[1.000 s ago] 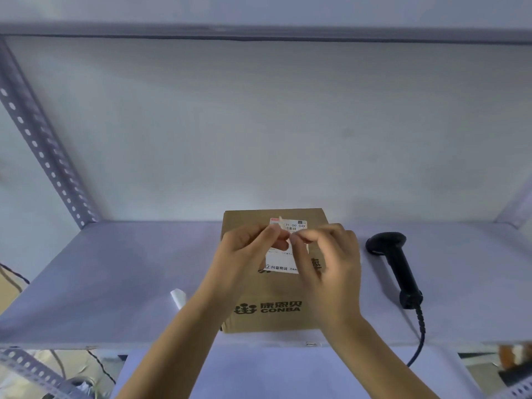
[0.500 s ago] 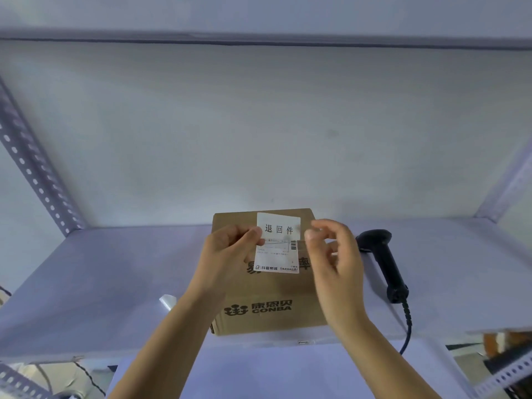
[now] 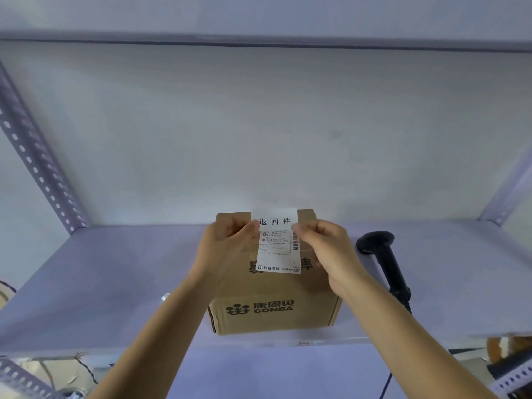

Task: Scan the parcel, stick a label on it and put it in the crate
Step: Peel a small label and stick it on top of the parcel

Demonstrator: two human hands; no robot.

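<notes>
A brown cardboard parcel (image 3: 276, 298) printed "CONBA" stands on the grey shelf (image 3: 115, 283), with a white shipping slip (image 3: 277, 256) stuck on its top. A small white label (image 3: 275, 220) with three black characters is held above the parcel's far edge. My left hand (image 3: 227, 246) pinches its left edge and my right hand (image 3: 325, 249) pinches its right edge. Whether the label touches the parcel I cannot tell. No crate is in view.
A black handheld scanner (image 3: 383, 260) lies on the shelf to the right of the parcel, its cable running off the front edge. Perforated metal uprights (image 3: 37, 165) stand at both sides. A second shelf surface (image 3: 276, 370) lies below.
The two hands went from peeling something together over the parcel to holding the white label spread out. My right hand has now taken hold of the label's right edge.
</notes>
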